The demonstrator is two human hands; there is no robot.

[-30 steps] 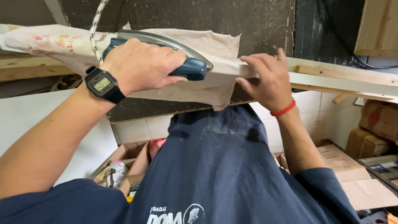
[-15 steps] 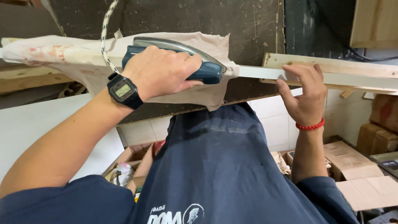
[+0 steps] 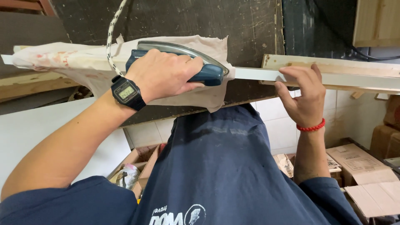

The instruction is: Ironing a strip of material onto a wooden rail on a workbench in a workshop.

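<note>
Head view: my left hand point(image 3: 160, 75) grips the blue handle of the iron point(image 3: 183, 62), pressing it on a beige cloth point(image 3: 79, 62) laid over the white strip point(image 3: 254, 74) on the board edge; my right hand point(image 3: 304, 93) rests open on that strip, fingers curled over it, beside the wooden batten point(image 3: 341, 66)

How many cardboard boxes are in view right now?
3, maybe more hidden: one open box low left beside the shirt, one flat box lower right, one brown box at the right edge.
</note>
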